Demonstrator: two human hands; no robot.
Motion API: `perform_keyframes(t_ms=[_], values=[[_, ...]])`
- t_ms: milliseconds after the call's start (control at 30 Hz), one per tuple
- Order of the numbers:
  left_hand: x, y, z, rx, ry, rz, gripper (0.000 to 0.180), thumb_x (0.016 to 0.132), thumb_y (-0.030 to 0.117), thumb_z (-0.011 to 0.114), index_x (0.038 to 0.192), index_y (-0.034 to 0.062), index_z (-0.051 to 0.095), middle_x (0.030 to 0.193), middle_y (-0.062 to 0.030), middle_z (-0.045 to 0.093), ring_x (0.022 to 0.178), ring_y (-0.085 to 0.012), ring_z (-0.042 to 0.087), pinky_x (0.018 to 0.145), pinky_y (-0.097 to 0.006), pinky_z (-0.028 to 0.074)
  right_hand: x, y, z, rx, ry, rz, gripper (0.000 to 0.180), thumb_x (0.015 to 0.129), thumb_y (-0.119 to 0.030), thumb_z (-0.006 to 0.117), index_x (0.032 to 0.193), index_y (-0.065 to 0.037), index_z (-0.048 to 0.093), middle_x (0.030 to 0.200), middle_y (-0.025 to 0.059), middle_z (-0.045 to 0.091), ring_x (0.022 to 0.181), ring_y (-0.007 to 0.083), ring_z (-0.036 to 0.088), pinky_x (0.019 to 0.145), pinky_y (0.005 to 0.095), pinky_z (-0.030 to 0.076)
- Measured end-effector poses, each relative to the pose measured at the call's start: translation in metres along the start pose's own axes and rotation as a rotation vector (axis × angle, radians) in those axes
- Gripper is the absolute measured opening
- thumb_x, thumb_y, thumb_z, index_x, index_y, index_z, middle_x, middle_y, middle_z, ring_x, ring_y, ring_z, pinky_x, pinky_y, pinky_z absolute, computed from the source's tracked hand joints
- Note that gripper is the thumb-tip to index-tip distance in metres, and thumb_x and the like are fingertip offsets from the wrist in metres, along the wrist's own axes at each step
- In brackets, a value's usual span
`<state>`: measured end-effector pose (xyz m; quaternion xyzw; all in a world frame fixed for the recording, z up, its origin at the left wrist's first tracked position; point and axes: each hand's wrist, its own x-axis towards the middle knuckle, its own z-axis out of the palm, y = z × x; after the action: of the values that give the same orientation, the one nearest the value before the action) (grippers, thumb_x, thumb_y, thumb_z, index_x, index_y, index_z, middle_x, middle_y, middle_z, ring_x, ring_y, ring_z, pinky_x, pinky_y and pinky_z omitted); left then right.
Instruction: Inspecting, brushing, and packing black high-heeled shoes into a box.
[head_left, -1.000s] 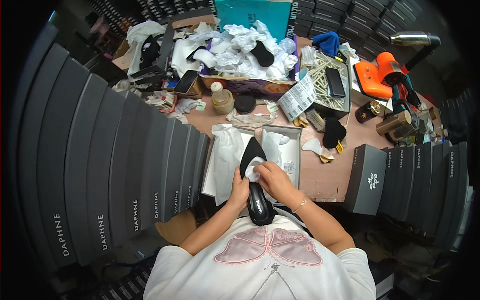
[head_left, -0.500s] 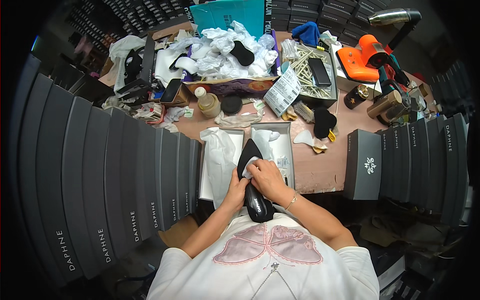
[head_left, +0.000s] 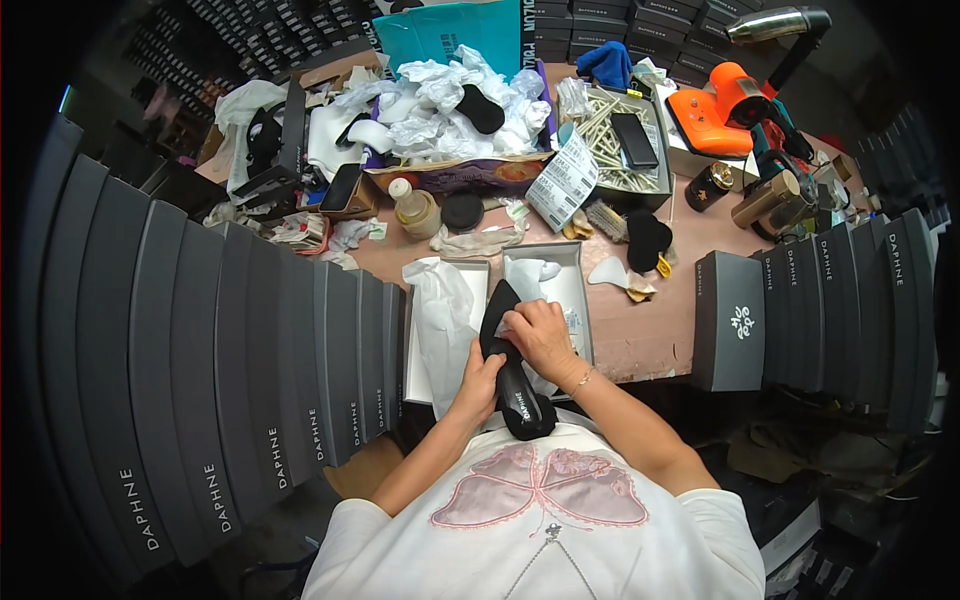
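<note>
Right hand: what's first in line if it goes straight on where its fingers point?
The black shoe: the right hand has its fingertips at the shoe's opening, apparently touching. Beyond it, up and left, white tissue paper seems next, though depth is unclear.

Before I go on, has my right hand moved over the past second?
Yes, your right hand has shifted slightly forward, toward the far rim of the open grey box.
</note>
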<state>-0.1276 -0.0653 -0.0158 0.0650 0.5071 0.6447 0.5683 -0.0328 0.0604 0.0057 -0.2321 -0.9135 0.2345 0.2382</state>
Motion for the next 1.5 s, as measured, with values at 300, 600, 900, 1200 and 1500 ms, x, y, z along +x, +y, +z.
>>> perform_keyframes(t_ms=[300, 600, 900, 1200, 1500], values=[[0.006, 0.018, 0.006, -0.076, -0.060, -0.036, 0.045, 0.085, 0.004, 0.049, 0.127, 0.0100, 0.034, 0.105, -0.0131, 0.054, 0.075, -0.0233, 0.064, 0.063, -0.036, 0.058, 0.011, 0.020, 0.009, 0.629, -0.108, 0.571, 0.059, 0.075, -0.028, 0.075, 0.120, 0.003, 0.053, 0.092, 0.0217, 0.066, 0.075, 0.0332, 0.065, 0.068, 0.0363, 0.051], [0.040, 0.077, -0.031, 1.040, 0.170, 0.548, 0.060, 0.089, 0.011, 0.059, 0.142, -0.0003, 0.032, 0.130, -0.0182, 0.050, 0.116, -0.0237, 0.052, 0.094, -0.031, 0.044, -0.066, 0.059, -0.007, 0.191, -0.608, 0.507, 0.066, 0.076, -0.035, 0.072, 0.117, 0.011, 0.049, 0.103, 0.0303, 0.062, 0.097, 0.0414, 0.061, 0.084, 0.0449, 0.049], [0.071, 0.034, 0.022, 0.116, 0.188, -0.037, 0.077, 0.089, 0.049, 0.058, 0.142, -0.0002, 0.031, 0.138, -0.0159, 0.041, 0.125, -0.0233, 0.044, 0.101, -0.036, 0.038, -0.063, 0.008, -0.051, 0.077, -0.348, 0.196, 0.025, 0.074, -0.014, 0.066, 0.093, -0.005, 0.052, 0.080, 0.0124, 0.061, 0.076, 0.0337, 0.063, 0.064, 0.0437, 0.049], [0.126, 0.112, -0.041, -0.390, 0.200, 0.258, 0.027, 0.095, 0.018, 0.045, 0.114, 0.0024, 0.057, 0.113, -0.0119, 0.062, 0.105, -0.0245, 0.060, 0.094, -0.040, 0.049, -0.064, -0.012, -0.107, -0.093, -0.336, -0.055, 0.057, 0.079, -0.030, 0.068, 0.129, -0.011, 0.048, 0.070, 0.0039, 0.056, 0.056, 0.0206, 0.060, 0.049, 0.0323, 0.048], [0.065, 0.100, -0.029, 1.217, -0.187, 0.615, 0.055, 0.092, 0.018, 0.058, 0.137, 0.0019, 0.032, 0.127, -0.0176, 0.049, 0.118, -0.0302, 0.050, 0.095, -0.041, 0.044, -0.058, -0.005, -0.093, -0.268, -0.095, 0.126, 0.032, 0.078, -0.019, 0.068, 0.107, -0.009, 0.059, 0.068, 0.0039, 0.052, 0.060, 0.0202, 0.060, 0.050, 0.0334, 0.048]])
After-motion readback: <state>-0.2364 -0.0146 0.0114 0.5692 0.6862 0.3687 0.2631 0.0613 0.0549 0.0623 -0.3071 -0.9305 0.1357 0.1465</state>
